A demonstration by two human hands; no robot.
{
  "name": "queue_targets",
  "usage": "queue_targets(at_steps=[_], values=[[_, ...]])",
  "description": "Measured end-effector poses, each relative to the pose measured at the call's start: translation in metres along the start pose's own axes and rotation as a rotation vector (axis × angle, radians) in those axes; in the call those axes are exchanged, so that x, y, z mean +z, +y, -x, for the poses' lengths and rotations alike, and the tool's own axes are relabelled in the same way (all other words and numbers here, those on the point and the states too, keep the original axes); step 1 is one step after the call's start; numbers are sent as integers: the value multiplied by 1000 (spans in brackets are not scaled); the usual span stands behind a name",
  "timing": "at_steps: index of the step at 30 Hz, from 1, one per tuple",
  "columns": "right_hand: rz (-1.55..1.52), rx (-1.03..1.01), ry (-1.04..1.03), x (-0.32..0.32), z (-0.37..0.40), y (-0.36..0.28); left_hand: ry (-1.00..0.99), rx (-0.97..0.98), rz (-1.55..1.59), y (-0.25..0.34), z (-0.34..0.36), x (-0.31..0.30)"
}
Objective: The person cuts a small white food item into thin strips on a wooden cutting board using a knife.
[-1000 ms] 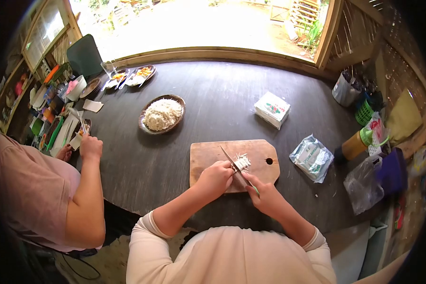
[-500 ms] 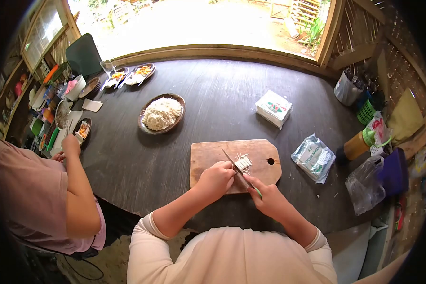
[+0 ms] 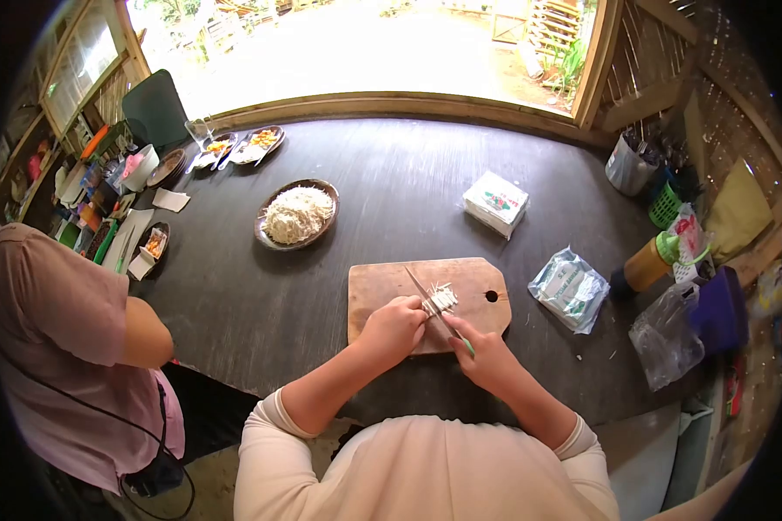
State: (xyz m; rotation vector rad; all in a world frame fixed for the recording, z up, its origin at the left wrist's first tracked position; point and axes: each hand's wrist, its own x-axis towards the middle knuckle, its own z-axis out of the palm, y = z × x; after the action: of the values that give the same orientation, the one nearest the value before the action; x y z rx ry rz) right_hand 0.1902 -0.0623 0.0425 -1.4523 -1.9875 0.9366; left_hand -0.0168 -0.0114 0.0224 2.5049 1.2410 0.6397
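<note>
My right hand point(image 3: 485, 354) is wrapped around the green handle of a knife point(image 3: 420, 286), whose blade slants up and left over the wooden cutting board point(image 3: 374, 278). Just right of the blade lies a small heap of thin white strips point(image 3: 442, 300), cut short. On the blade's other side, my left hand point(image 3: 394, 330) is closed with curled fingers low on the board. What it grips is hidden under the fingers. Beyond the board, a dark bowl point(image 3: 259, 233) holds a mound of pale shreds point(image 3: 299, 214).
Two packages, one white point(image 3: 496, 203) and one silvery point(image 3: 569, 289), lie right of the board. A bottle point(image 3: 646, 267) and clear plastic bag point(image 3: 666, 339) stand farther right. Plates of food point(image 3: 256, 146) sit at the back left. A co-worker in a pink shirt point(image 3: 61, 295) stands at left.
The co-worker at left has turned and drawn their hands back from the small dish. My hands and knife stay nearly in place; the view has shifted slightly.
</note>
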Motion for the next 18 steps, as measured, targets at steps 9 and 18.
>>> queue_targets(at_steps=[9,18], values=[[-35,-64,7,-3,5,1,3,8,14,-2,0,1],[119,7,-42,11,-4,3,-43,-18,-20,-1,-1,1]])
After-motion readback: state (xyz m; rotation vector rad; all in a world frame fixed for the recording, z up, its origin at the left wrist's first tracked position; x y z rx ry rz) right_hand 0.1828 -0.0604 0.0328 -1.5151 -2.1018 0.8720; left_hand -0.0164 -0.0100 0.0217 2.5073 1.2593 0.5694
